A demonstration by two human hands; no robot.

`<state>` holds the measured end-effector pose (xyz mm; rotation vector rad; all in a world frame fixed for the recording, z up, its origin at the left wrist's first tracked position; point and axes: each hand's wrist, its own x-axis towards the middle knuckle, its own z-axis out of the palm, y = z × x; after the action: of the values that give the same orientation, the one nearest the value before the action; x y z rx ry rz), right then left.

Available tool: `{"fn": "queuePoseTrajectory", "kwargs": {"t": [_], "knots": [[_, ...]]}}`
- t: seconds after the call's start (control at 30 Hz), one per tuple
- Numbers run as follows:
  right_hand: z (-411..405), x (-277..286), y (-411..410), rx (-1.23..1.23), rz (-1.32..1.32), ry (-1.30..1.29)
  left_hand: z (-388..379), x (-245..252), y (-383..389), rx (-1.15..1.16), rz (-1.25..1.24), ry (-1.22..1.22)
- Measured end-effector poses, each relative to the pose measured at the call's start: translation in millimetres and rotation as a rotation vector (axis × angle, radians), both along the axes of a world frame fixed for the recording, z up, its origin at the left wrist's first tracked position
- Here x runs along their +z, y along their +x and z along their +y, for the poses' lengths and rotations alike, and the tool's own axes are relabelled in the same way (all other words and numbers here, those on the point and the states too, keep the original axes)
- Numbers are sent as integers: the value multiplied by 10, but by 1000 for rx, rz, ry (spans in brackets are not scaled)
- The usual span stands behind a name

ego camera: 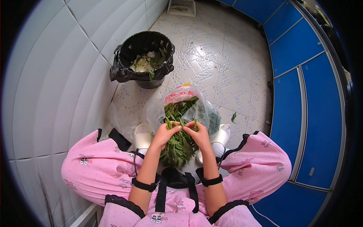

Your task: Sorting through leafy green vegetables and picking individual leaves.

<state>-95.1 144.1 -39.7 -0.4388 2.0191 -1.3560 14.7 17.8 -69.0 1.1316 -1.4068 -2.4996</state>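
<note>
My left hand pinches green stems between thumb and fingers. Facing it, my right hand grips more stems, and the two thumbs almost meet. Below the hands, a heap of leafy greens lies between my feet; its lower layers are hidden. Just beyond stands a clear plastic bag with red printing, its mouth spread towards me. Inside it are more leafy green stems, partly covered by a fold of the plastic.
A black-lined bin with vegetable scraps stands by the tiled wall. One loose leaf lies on the floor tiles. Blue cabinets line the right side. A dustpan rests far back. A black flat object lies near my left slipper.
</note>
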Motion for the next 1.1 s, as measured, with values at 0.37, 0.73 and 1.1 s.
{"fn": "queuePoseTrajectory", "kwargs": {"t": [0.37,0.73,1.1], "knots": [[-32,93,-5,-149,-172,-61,-26,74,-2,12,-35,-64],[-71,72,127,-79,-401,87,49,77,-54,-26,0,-196],[116,-198,-170,-483,-87,-257,31,-29,26,-87,102,93]]}}
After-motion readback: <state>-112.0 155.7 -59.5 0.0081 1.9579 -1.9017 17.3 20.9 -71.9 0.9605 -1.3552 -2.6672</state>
